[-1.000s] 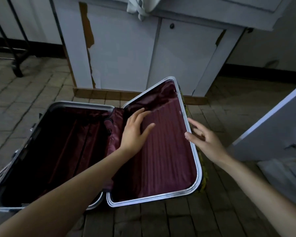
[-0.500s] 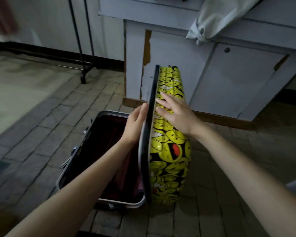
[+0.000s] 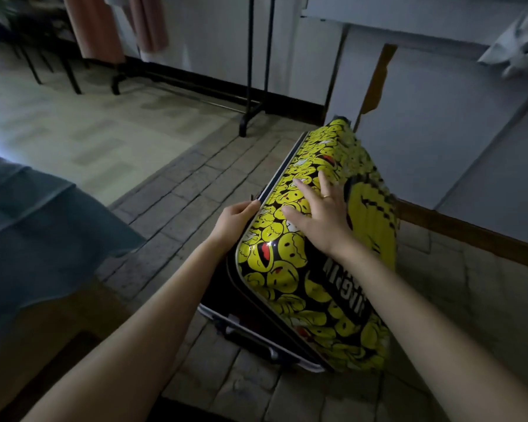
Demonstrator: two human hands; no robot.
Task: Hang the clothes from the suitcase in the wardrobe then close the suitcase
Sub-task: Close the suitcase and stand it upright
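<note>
The suitcase (image 3: 314,263) sits right of centre in the frame, its yellow smiley lid (image 3: 290,248) tilted over the lower half (image 3: 256,333) with a dark gap open along the left side. My right hand (image 3: 320,214) lies flat on the lid, fingers spread wide. My left hand (image 3: 235,217) curls around the lid's silver rim, fingers tucked under it. The risk I see is pinching: if I press the lid down, those 4 tucked fingers sit between the 2 rims. The maroon lining could also catch in the seam, leaving the latches unable to meet.
</note>
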